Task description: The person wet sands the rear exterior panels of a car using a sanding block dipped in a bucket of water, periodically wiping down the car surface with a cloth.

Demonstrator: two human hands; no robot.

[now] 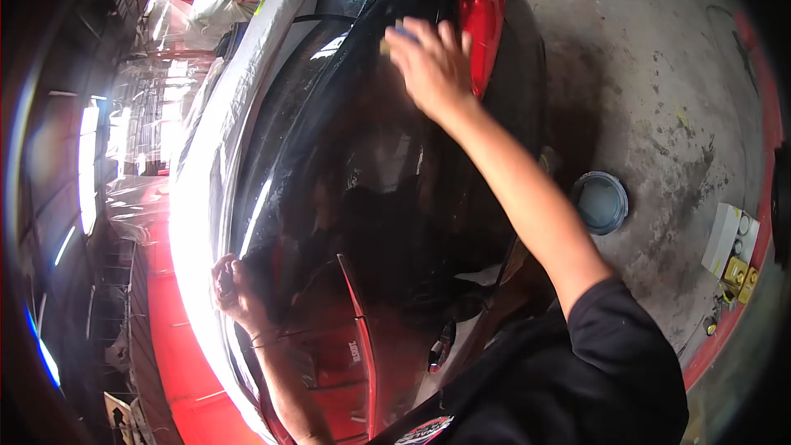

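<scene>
A glossy black car panel (354, 140) fills the middle of the view, with a red lamp (480, 21) at its upper right. My right hand (432, 66) reaches far over the panel near that lamp. Beneath its fingertips, a small yellowish and blue pad (387, 45) is partly visible, mostly hidden by the fingers. At the panel's lower left edge, beside the white masking sheet (202, 189), my left hand (239, 292) is closed with curled fingers around something small and dark that I cannot make out.
A round bucket of cloudy liquid (600, 203) stands on the concrete floor (651, 99) at the right. Farther right are a white box (723, 239) and yellow items (739, 278). A red trim strip (358, 321) lies near my body; plastic-covered things stand at the upper left.
</scene>
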